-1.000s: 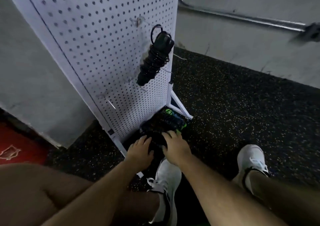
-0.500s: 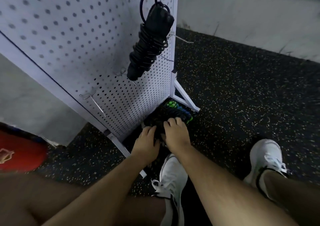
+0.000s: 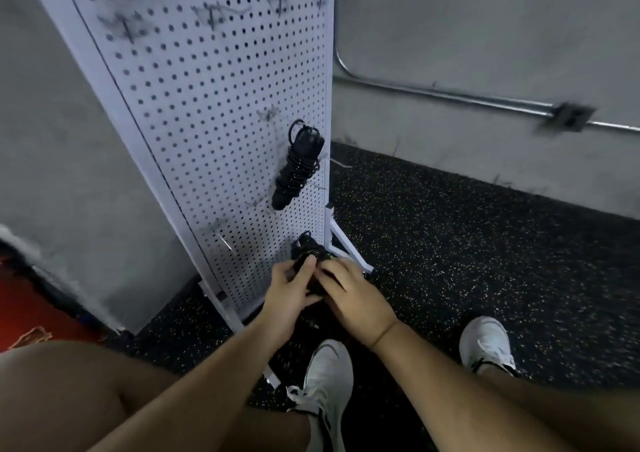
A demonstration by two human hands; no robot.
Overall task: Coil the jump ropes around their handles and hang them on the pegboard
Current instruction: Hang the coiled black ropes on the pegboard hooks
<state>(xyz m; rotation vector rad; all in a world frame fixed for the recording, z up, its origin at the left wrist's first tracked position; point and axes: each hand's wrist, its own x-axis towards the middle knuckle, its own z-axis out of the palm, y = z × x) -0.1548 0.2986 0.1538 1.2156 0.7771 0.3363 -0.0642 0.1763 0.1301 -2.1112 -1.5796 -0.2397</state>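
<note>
Black jump rope coiled round its handles [image 3: 297, 169] hangs by a loop from a hook on the right part of the white perforated metal pegboard [image 3: 207, 105]. It is tilted, with its lower end toward the left.

Just below it, by the board's bottom right corner, a second black rope bundle with a green fleck [image 3: 309, 251] is held close to the board. Whether it touches a hook cannot be told. The left hand [image 3: 287, 294] grips this bundle from the left, fingers curled and one fingertip lying on top. The right hand [image 3: 355, 295] curls round it from the right and covers its near part.

The pegboard stands on a white angled foot [image 3: 346, 247] on the black speckled rubber floor [image 3: 485, 243]. A bare thin wire hook [image 3: 225, 242] juts out left of the hands. One white sneaker [image 3: 327, 379] sits near, below the hands, and another white sneaker [image 3: 485, 346] lies to the right. A grey metal conduit [image 3: 450, 96] runs along the far wall, and a red mat [image 3: 31, 306] shows at the left edge.
</note>
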